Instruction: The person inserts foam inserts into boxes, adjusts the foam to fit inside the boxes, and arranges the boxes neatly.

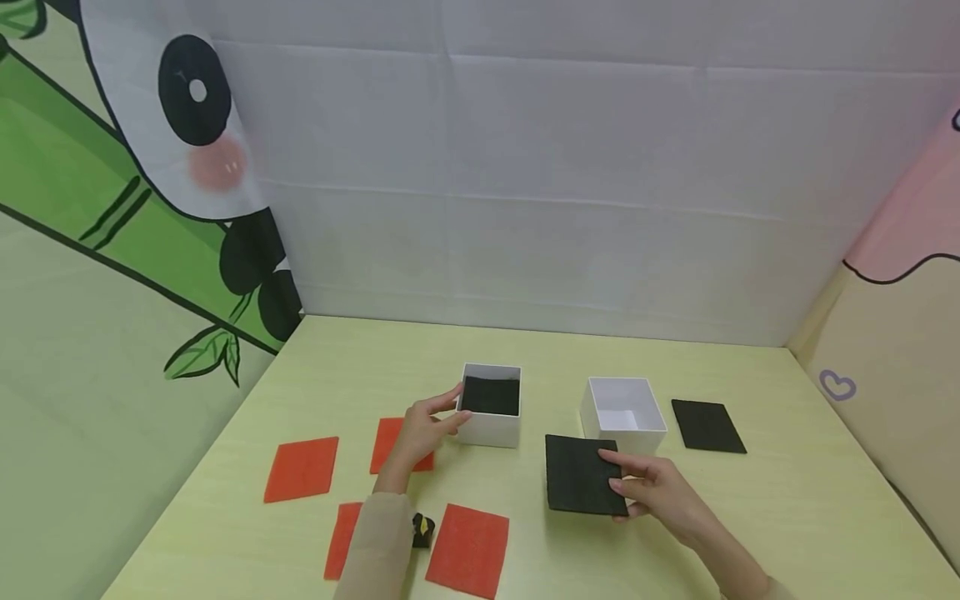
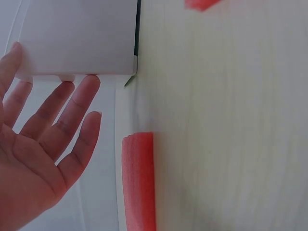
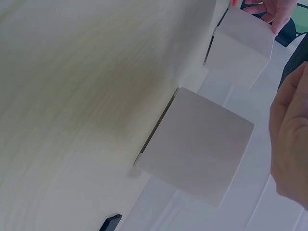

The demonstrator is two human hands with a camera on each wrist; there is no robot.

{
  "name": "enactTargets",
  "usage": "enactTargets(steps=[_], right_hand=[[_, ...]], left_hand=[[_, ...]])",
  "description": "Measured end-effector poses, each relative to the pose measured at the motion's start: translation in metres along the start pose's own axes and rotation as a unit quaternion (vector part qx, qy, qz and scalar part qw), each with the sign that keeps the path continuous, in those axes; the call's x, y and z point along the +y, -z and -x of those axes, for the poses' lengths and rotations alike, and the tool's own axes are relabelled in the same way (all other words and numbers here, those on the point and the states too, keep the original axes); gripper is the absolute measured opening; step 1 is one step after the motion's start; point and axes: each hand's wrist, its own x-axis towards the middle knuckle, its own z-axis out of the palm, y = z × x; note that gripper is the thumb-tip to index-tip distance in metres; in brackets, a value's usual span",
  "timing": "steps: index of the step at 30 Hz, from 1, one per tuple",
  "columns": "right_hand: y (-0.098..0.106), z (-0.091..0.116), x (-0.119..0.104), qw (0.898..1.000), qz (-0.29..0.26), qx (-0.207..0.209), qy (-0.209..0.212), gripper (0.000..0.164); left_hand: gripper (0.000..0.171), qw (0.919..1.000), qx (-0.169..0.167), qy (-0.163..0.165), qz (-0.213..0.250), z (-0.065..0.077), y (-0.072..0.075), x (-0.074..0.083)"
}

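My right hand [image 1: 656, 492] grips a thin black square sheet [image 1: 581, 475] by its right edge, in front of the right white box [image 1: 626, 417]. That box stands with its top open and a bare floor inside. At the left white box [image 1: 487, 429], my left hand [image 1: 427, 429] has its fingertips against the left side and its thumb by the front rim. A black sheet [image 1: 491, 396] lies inside this box. In the left wrist view, the left hand's fingers [image 2: 79, 101] are spread, with tips at the box wall [image 2: 79, 38].
Red square sheets [image 1: 302, 469] lie on the left part of the table [image 1: 562, 567], one partly beneath my left forearm. A small black and yellow item [image 1: 423, 531] sits beside the sleeve. Another black sheet [image 1: 708, 426] lies right of the boxes. A white cloth [image 1: 570, 167] hangs behind.
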Motion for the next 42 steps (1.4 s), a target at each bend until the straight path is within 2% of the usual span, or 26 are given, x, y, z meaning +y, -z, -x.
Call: enactTargets(steps=[6, 25, 29, 34, 42], right_hand=[[-0.008, -0.014, -0.007, 1.0, -0.012, 0.001, 0.022, 0.052], [-0.027, -0.058, -0.02, 0.998, -0.029, 0.039, 0.043, 0.049], [-0.033, -0.066, -0.027, 0.997, -0.029, 0.06, 0.04, 0.048], [-0.039, -0.084, -0.035, 0.995, -0.03, 0.093, 0.036, 0.046], [-0.042, -0.109, -0.039, 0.993, -0.035, 0.106, 0.034, 0.045]], left_hand=[[0.055, 1.0, 0.002, 0.002, -0.001, -0.001, 0.0, 0.001], [0.054, 1.0, 0.002, -0.004, 0.007, 0.0, 0.001, 0.0], [0.055, 0.9998, 0.001, -0.015, 0.013, 0.0, 0.001, 0.0], [0.054, 0.9999, 0.005, -0.008, 0.004, 0.0, 0.001, 0.0], [0.055, 1.0, 0.002, -0.003, 0.002, -0.001, -0.001, -0.002]])
